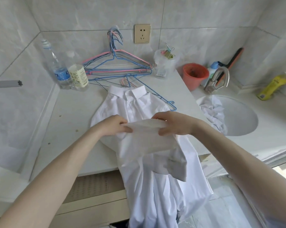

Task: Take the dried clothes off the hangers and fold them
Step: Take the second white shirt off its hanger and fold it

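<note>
- Head view, item one: white shirt (112,109), centre of frame, lying collar-up on the bench (69,109). Its lower half hangs over the front edge toward the bottom of the frame.
- Left grip (115,125): fingers curled, pinching one end of a folded band of the shirt's cloth, centre frame.
- Right grip (173,123): pinching the other end. The band is stretched flat between the two.
- Blue hanger (163,99): sticks out from under the shirt's shoulder, right of the collar. Whether it is threaded inside the shirt cannot be told.
- Handling, judged: thin, light, limp cloth with no stiffness except at the collar. It sags wherever unsupported, creases easily, and the hanging tail will likely drag it off the bench. Best held at edges and seams, both ends at once, kept taut.
- Loose hangers (116,66): pink and blue heap, upper centre, against the wall.
- Second white garment (213,111): crumpled in the sink (241,122), right of frame.
- Two bottles (60,68): upper left, standing side by side.
- Orange bucket (194,74): upper right, beside the tap (217,79).
</note>
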